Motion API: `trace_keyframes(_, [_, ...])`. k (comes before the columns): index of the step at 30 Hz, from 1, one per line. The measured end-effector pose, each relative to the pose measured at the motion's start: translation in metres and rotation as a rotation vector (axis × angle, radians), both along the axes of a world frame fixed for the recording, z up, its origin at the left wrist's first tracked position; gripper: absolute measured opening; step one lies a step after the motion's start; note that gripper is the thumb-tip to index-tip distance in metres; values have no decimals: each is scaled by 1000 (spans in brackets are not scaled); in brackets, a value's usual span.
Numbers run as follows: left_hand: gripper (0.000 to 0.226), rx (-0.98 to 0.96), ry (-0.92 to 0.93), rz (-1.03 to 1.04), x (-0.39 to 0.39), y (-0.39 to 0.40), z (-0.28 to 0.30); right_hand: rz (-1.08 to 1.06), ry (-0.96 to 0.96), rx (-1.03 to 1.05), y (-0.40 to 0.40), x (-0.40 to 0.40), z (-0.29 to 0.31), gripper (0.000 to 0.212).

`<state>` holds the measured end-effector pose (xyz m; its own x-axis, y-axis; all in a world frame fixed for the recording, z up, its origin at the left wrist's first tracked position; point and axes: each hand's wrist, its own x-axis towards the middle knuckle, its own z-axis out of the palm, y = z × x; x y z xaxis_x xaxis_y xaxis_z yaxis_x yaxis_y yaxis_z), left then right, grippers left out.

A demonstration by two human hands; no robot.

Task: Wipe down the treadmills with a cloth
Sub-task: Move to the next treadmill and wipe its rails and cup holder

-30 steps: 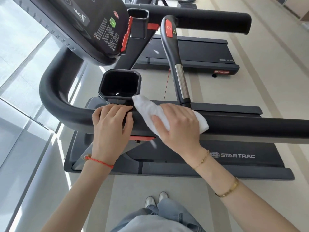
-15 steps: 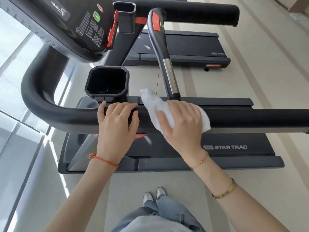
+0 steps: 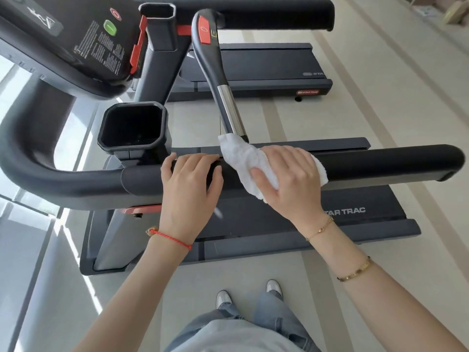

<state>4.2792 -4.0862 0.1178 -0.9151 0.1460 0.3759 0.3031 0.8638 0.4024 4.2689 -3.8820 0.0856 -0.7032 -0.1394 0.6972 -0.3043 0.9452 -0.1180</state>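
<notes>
I count two treadmills: the near treadmill point(image 3: 279, 224) just in front of me, and a second treadmill point(image 3: 264, 69) beyond it; one white cloth point(image 3: 243, 161); two cup holders, the near cup holder point(image 3: 133, 127) and a farther cup holder point(image 3: 157, 13); one console point(image 3: 76, 39) at upper left; two padded handrails, the near handrail point(image 3: 380, 163) and the far handrail point(image 3: 274, 12); my two hands and two shoes point(image 3: 224, 298).

Writing: "TAR TRAC" shows on the near deck, the first letter hidden by my wrist; a red badge on the second treadmill reads roughly "STAR TRAC"; the console's small print is too fine to read.

My left hand point(image 3: 189, 189) lies on the near handrail, fingers curled over its top, thumb on the near side; my right hand point(image 3: 284, 176) presses the cloth onto the same rail, fingers curved over the rail and thumb across the cloth; the hands sit close beside each other, not touching; the cloth drapes over the rail beneath the chrome grip bar point(image 3: 229, 107).
</notes>
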Motion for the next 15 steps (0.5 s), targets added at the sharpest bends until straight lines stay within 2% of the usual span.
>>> trace_keyframes(15, [24, 33, -20, -69, 0, 95, 2, -62, -8, 14, 108, 9, 2, 41])
